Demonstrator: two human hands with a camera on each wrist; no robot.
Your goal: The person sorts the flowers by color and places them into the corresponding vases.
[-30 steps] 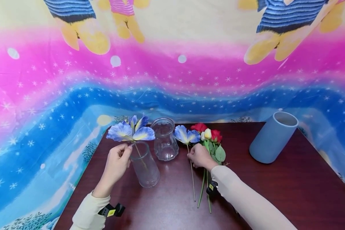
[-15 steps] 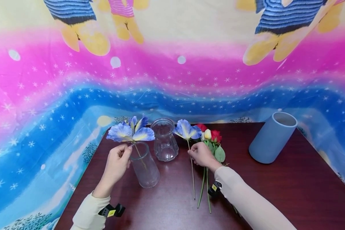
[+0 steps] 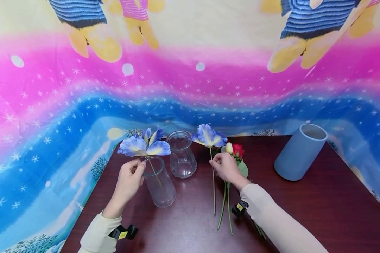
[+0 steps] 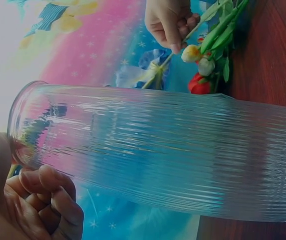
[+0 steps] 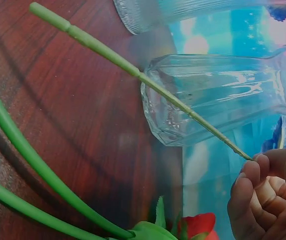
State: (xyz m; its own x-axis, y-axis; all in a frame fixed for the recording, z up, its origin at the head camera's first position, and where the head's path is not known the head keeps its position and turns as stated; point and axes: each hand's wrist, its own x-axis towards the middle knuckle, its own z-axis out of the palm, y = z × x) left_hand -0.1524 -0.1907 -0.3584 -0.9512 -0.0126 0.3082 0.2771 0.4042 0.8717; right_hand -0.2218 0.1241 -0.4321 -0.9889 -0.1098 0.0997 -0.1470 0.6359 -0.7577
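Note:
My left hand (image 3: pixel 131 179) is at the mouth of a ribbed glass vase (image 3: pixel 163 191), its thumb and curled fingers gripping the rim (image 4: pixel 25 107). A blue-and-yellow iris (image 3: pixel 145 144) stands in this vase, its stem slanting down inside the glass. My right hand (image 3: pixel 226 167) pinches the thin stem (image 5: pixel 183 106) of a second blue iris (image 3: pixel 210 136) between thumb and fingers. That iris is upright, bloom above the hand and stem end pointing down over the table. Close beside the right hand lie a red rose (image 3: pixel 238 150) and a yellow-white tulip (image 3: pixel 229 147), partly hidden by it.
Behind the ribbed vase stands a faceted clear glass vase (image 3: pixel 183 160) with a flared mouth. A grey-blue vase (image 3: pixel 299 154) is on the right of the dark wooden table (image 3: pixel 320 207). Green stems (image 3: pixel 223 207) reach toward the front. A printed cloth (image 3: pixel 190 88) hangs behind.
My right hand has raised the second iris a little and shifted it slightly right, its bloom tipping more upright and its stem end lifting. My left hand stays at the vase rim.

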